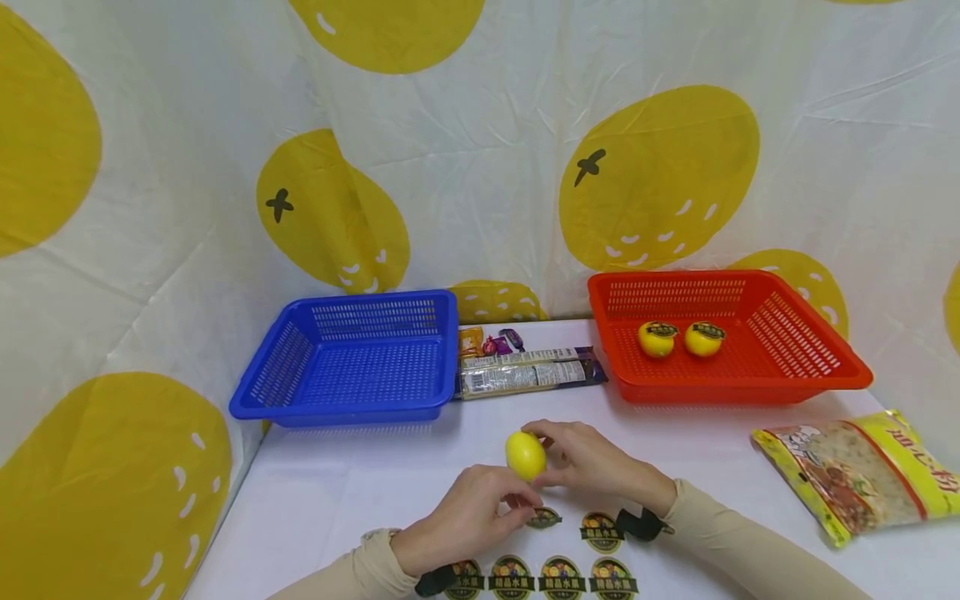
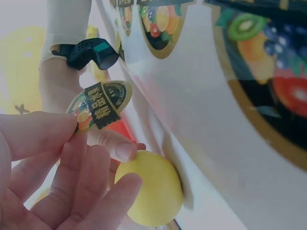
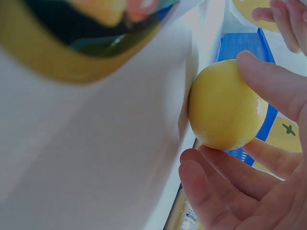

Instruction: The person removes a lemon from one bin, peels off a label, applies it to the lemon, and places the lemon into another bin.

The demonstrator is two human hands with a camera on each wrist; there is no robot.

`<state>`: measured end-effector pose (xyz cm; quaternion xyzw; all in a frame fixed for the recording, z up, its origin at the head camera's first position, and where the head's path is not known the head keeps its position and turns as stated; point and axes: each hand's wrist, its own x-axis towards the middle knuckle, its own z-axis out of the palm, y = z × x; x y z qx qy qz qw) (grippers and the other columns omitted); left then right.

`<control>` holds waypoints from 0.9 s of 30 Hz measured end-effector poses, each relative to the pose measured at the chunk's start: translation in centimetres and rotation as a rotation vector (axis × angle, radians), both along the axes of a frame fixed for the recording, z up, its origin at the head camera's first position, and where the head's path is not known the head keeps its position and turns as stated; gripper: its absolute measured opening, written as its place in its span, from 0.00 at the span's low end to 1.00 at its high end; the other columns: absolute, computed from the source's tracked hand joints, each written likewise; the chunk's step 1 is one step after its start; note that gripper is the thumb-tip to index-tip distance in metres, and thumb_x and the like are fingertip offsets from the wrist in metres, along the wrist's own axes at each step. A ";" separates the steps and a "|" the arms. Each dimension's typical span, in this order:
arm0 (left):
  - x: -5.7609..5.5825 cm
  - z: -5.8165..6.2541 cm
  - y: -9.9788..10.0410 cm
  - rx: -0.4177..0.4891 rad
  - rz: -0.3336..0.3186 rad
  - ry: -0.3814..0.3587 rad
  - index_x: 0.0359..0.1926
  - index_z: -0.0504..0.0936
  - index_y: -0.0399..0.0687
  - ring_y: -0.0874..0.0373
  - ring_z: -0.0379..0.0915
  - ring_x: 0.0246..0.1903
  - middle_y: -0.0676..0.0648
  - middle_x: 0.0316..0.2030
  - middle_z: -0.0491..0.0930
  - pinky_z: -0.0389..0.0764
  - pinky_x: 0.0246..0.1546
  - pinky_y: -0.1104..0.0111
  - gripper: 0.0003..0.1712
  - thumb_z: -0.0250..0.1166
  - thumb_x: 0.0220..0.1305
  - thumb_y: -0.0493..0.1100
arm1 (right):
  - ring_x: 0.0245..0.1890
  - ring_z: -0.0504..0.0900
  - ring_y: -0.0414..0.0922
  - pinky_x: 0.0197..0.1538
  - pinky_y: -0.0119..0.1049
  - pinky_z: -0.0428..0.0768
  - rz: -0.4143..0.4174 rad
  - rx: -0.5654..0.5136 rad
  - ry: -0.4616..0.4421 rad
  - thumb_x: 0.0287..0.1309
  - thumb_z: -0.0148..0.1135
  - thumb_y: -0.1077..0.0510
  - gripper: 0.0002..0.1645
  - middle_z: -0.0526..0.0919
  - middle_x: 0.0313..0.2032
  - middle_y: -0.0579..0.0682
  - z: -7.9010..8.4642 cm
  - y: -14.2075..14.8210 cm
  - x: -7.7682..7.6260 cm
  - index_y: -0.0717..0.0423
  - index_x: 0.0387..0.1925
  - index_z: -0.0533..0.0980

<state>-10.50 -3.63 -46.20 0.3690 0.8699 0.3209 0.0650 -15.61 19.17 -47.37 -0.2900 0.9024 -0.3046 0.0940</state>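
Observation:
Between the thumb and fingers of my right hand is a plain yellow lemon, held just over the white table; the right wrist view shows its smooth side with no label. My left hand pinches an oval black-and-gold fruit sticker by its edge, its printed face toward the left wrist camera. Both hands are close together, with the left nearer the body. In front of me lie more round fruit stickers, several in a row and one farther up by the right wrist.
A blue basket stands at the back left. The red basket at the back right holds two lemons bearing stickers. Between them lie long packets and small wrapped sweets. A yellow food bag rests at the right.

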 end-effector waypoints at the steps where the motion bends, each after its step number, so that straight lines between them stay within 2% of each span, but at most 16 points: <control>1: 0.0 0.0 0.0 0.018 0.005 -0.003 0.42 0.91 0.56 0.80 0.77 0.34 0.62 0.36 0.88 0.79 0.40 0.82 0.06 0.70 0.66 0.41 | 0.51 0.84 0.42 0.57 0.46 0.85 -0.003 -0.003 -0.005 0.54 0.77 0.45 0.40 0.84 0.59 0.46 0.0 0.1 0.0 0.49 0.66 0.73; 5: -0.2 0.0 -0.1 0.125 0.042 -0.044 0.42 0.89 0.52 0.77 0.78 0.37 0.56 0.39 0.88 0.81 0.41 0.81 0.05 0.69 0.67 0.39 | 0.50 0.84 0.41 0.53 0.39 0.85 -0.008 -0.002 0.012 0.54 0.77 0.43 0.39 0.85 0.57 0.45 -0.3 0.2 -0.1 0.49 0.64 0.73; 8: -0.6 0.0 -0.1 0.203 0.088 -0.100 0.43 0.87 0.51 0.74 0.79 0.38 0.53 0.40 0.87 0.82 0.41 0.81 0.05 0.68 0.68 0.38 | 0.49 0.84 0.41 0.49 0.34 0.83 -0.006 -0.004 0.050 0.54 0.78 0.49 0.35 0.86 0.54 0.45 -0.4 0.3 -0.1 0.49 0.62 0.74; 11: -1.2 -0.1 -0.1 0.252 0.142 -0.134 0.44 0.87 0.51 0.70 0.80 0.40 0.51 0.41 0.86 0.82 0.40 0.80 0.05 0.67 0.70 0.39 | 0.49 0.84 0.43 0.48 0.35 0.82 -0.005 -0.008 0.091 0.51 0.80 0.53 0.36 0.87 0.52 0.45 -0.6 0.2 -0.1 0.49 0.60 0.74; 13: -1.6 -0.2 0.0 0.275 0.176 -0.136 0.44 0.86 0.52 0.68 0.81 0.41 0.51 0.41 0.86 0.83 0.40 0.79 0.05 0.66 0.70 0.39 | 0.49 0.85 0.43 0.50 0.38 0.83 -0.009 -0.008 0.100 0.49 0.81 0.51 0.37 0.87 0.52 0.44 -0.6 0.2 -0.1 0.49 0.60 0.74; 18: -2.7 -0.3 0.1 0.306 0.227 -0.112 0.43 0.86 0.51 0.62 0.82 0.42 0.50 0.42 0.87 0.84 0.40 0.77 0.05 0.66 0.70 0.38 | 0.49 0.84 0.42 0.53 0.41 0.83 -0.033 0.001 0.077 0.48 0.81 0.43 0.39 0.86 0.53 0.42 -0.6 0.0 0.0 0.46 0.60 0.74; 24: -3.7 -0.6 0.3 0.290 0.237 -0.117 0.43 0.87 0.51 0.63 0.81 0.42 0.50 0.42 0.87 0.83 0.39 0.76 0.05 0.66 0.70 0.39 | 0.48 0.83 0.41 0.51 0.39 0.82 -0.036 0.005 0.077 0.48 0.81 0.43 0.39 0.85 0.53 0.42 -0.5 0.0 0.0 0.45 0.60 0.74; 27: -4.3 -0.9 0.4 0.270 0.247 -0.092 0.43 0.87 0.51 0.63 0.81 0.41 0.50 0.41 0.87 0.83 0.39 0.76 0.05 0.65 0.70 0.40 | 0.47 0.83 0.41 0.50 0.37 0.82 -0.034 0.006 0.084 0.48 0.81 0.43 0.39 0.86 0.53 0.42 -0.5 0.0 0.1 0.45 0.60 0.74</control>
